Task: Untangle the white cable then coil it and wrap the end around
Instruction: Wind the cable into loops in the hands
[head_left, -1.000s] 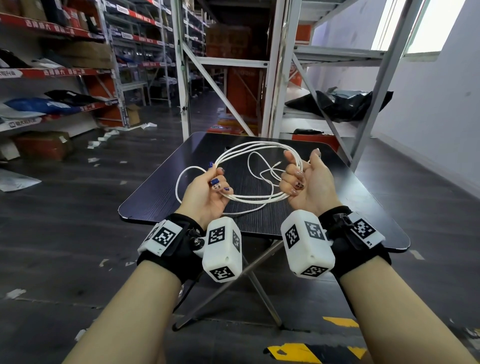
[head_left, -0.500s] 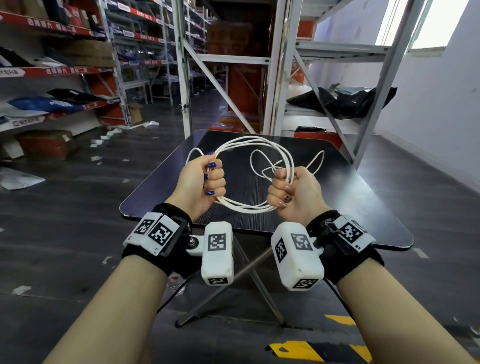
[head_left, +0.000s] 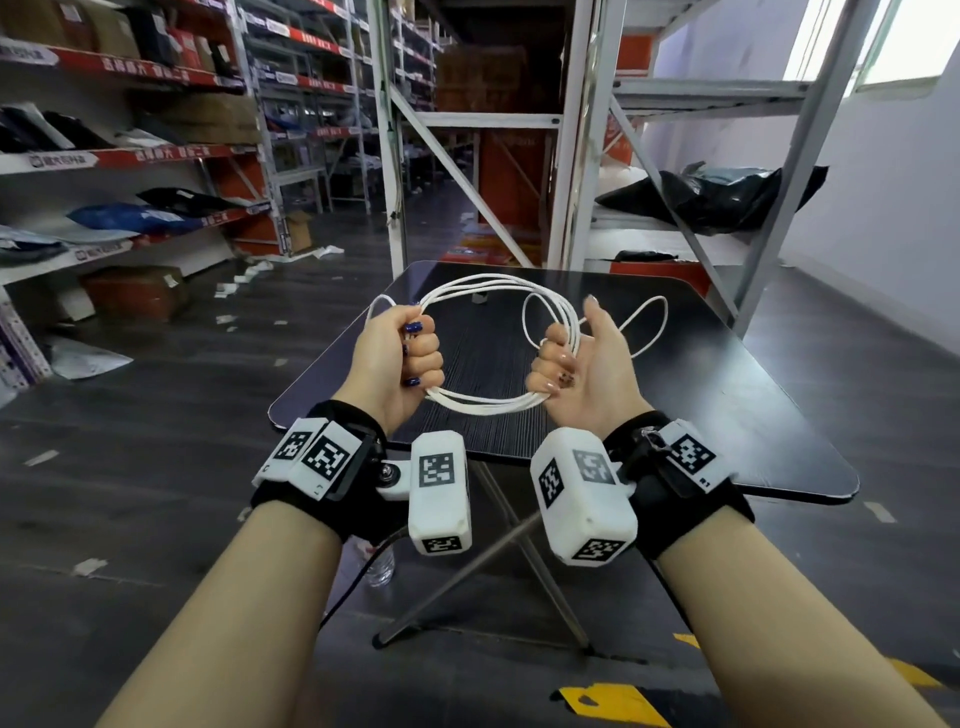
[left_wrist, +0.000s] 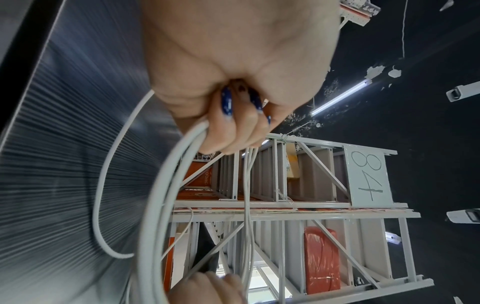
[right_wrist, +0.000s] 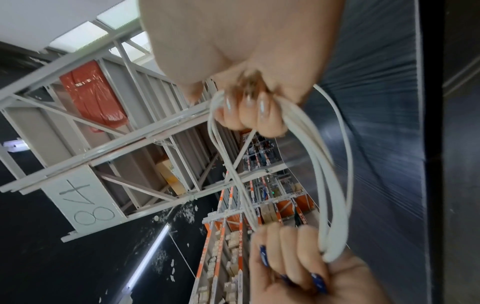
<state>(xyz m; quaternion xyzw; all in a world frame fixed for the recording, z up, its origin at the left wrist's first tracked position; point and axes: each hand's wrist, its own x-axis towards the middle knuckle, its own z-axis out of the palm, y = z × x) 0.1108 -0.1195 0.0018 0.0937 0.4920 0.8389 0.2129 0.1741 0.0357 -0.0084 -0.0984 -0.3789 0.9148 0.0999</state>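
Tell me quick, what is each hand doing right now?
Left hand: fingers curled round the white cable, gripping the coil.
Right hand: fingers curled round the coil's other side, thumb up.

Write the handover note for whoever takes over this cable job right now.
Left hand: fist gripping the left side of the white cable coil.
Right hand: fingers curled round the right side, thumb up.
Coil is held in the air above the black table, several loops gathered; one loose loop sticks out right of the right hand.
Done: mostly coiled.
Left: gather the loose loop, wrap the end around the bundle.
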